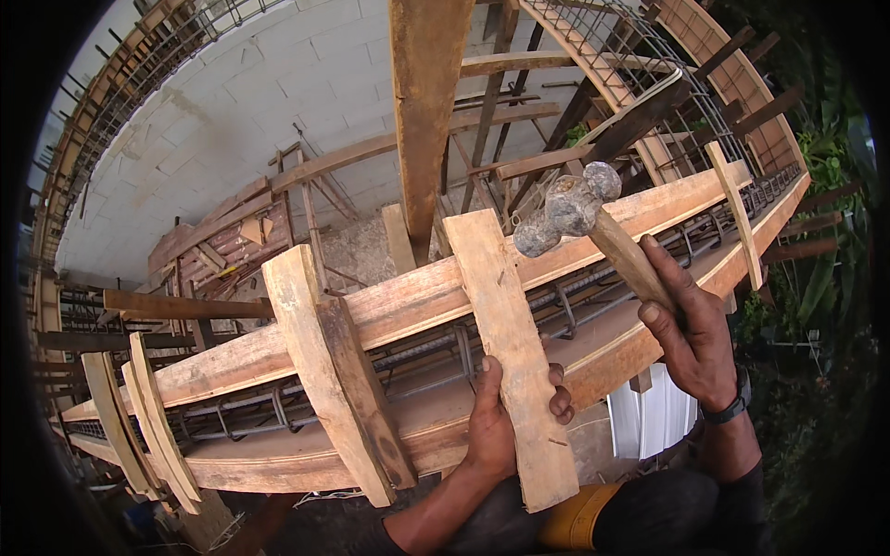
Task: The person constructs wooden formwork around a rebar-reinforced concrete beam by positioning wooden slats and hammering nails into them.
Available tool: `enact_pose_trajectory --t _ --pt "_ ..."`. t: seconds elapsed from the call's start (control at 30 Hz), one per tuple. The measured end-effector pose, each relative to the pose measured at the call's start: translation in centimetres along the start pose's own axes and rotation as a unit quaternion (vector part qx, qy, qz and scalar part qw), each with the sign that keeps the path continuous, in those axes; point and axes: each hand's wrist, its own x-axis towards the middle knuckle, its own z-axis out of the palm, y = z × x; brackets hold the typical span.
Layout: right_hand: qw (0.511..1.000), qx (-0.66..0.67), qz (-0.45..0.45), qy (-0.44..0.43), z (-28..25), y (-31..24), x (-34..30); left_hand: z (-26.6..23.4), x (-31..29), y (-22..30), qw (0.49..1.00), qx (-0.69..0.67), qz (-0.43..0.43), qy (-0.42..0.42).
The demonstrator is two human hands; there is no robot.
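My left hand (496,422) grips a short flat wooden slat (508,343) that lies across the top of a long plank beam form (408,301). My right hand (691,329) holds a hammer (567,208) by its wooden handle, with the metal head raised just above the slat's far end. Steel rebar (436,366) runs inside the form between its two side boards. Another cross slat (329,371) sits to the left on the same form.
More cross slats (148,417) sit at the far left and one (737,213) at the right. An upright wooden post (426,102) rises behind the form. A grey block wall (232,102), timber props and green plants (825,157) surround the spot.
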Motion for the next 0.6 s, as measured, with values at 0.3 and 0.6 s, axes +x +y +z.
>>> enact_pose_trajectory --t 0.3,0.6 --pt "0.993 -0.104 -0.019 -0.058 -0.4 -0.9 0.6 0.8 -0.2 -0.4 1.000 -0.016 0.001 -0.009" --pt "0.995 -0.084 -0.023 -0.053 0.5 -0.5 0.4 1.5 -0.3 -0.3 1.000 -0.031 -0.006 0.001"
